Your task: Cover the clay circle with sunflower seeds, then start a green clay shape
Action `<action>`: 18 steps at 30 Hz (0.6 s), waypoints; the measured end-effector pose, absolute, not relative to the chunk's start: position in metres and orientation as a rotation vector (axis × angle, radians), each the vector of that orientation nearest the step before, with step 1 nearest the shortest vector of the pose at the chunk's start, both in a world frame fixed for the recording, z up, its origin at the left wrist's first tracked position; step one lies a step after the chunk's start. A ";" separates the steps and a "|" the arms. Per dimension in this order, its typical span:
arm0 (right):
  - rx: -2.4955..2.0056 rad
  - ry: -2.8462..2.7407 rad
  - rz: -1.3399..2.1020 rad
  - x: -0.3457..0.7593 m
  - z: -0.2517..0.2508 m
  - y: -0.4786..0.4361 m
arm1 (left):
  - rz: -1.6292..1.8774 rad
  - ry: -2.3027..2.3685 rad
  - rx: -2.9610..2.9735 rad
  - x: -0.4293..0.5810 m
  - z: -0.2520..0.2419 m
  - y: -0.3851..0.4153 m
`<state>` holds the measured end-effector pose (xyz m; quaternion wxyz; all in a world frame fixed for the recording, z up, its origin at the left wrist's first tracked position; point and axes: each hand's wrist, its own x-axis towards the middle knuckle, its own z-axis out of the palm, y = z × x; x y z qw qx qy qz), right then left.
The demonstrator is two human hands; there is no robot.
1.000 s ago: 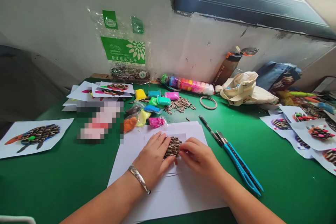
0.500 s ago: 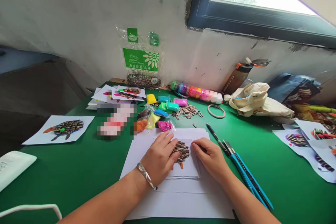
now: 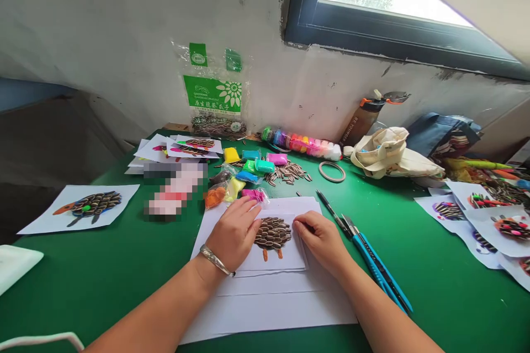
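In front of me lies a small white sheet of paper (image 3: pixel 269 265) bearing a picture made of sunflower seeds (image 3: pixel 273 233), a rounded body with two orange-brown legs. My left hand (image 3: pixel 235 231) rests over the left part of this sheet, fingers stretched out, hiding that end of the picture. At the sheet's right edge is my right hand (image 3: pixel 318 234), its thumb and forefinger pressed together on the paper and the other fingers curled. Larger white sheets (image 3: pixel 285 309) lie beneath.
Bagged coloured clay (image 3: pixel 248 176) and loose sunflower seeds (image 3: pixel 290 172) lie behind. A pen (image 3: pixel 331 212) and a blue utility knife (image 3: pixel 379 265) are on the right, near a tape roll (image 3: pixel 332 171). Finished seed pictures lie at left (image 3: pixel 95 207) and right (image 3: pixel 451 212). A seed bag (image 3: pixel 215 105) leans against the wall.
My left hand has slid left off the seed picture, so more of its body and a second leg show. My right hand stays at the paper's edge. The view has shifted slightly right.
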<state>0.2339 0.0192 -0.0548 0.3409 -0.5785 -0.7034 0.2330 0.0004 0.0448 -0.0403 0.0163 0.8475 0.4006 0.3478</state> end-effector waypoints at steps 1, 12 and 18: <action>-1.509 -1.835 0.596 0.234 -0.055 0.019 | 1.073 1.263 2.641 0.000 -0.040 0.045; -1.524 -1.852 0.507 0.230 -0.059 0.017 | 0.548 1.533 2.678 0.012 -0.023 0.077; -1.523 -1.871 0.437 0.227 -0.047 0.019 | 0.519 1.541 2.672 0.010 -0.030 0.093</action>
